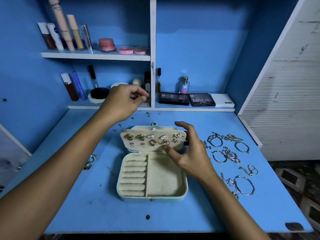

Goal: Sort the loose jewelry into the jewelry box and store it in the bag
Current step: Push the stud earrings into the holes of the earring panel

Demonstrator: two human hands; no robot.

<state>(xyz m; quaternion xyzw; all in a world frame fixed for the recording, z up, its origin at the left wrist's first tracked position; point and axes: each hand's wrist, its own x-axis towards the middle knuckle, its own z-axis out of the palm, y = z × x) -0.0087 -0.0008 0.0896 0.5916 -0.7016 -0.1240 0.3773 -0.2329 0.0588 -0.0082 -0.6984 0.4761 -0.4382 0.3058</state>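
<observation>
Blue desk (86,213), MATTE palette (201,99), right hand (188,153) released, left hand (121,103) pinching, contents unclear.

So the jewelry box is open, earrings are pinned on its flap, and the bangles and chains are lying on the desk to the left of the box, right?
One slip: the head view shows the bangles and chains lying on the desk to the right of the box, not the left. Only a few small pieces lie on the left. The box is open, and earrings are pinned on its flap.

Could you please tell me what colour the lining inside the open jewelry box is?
Cream, slightly soiled; the jewelry box shows it best in the head view.
</observation>
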